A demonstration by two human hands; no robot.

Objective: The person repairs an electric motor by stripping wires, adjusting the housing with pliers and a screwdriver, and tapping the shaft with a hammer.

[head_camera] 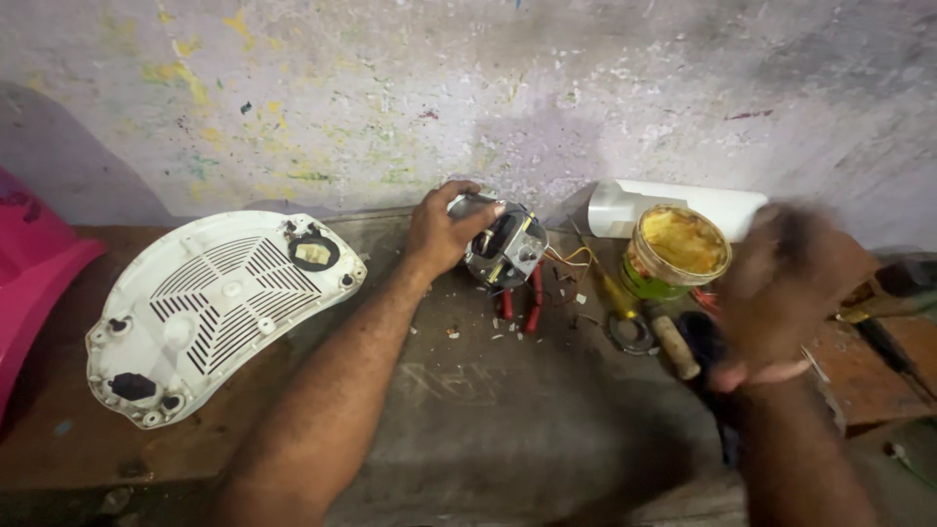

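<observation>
With the left hand [444, 226] clamped on the small electric motor [505, 249] and the blurred right hand [781, 293], grip unreadable, near the open tin of yellow paste [676, 252], a careless swing could tip it.

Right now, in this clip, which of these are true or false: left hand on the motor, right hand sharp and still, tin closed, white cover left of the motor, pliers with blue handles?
1. The left hand grips the small metal motor. True.
2. The right hand is sharp. False: it is blurred.
3. The round tin is closed. False: it is open, showing yellow paste.
4. The white vented cover lies left of the motor. True.
5. The pliers have blue handles. False: red.
</observation>
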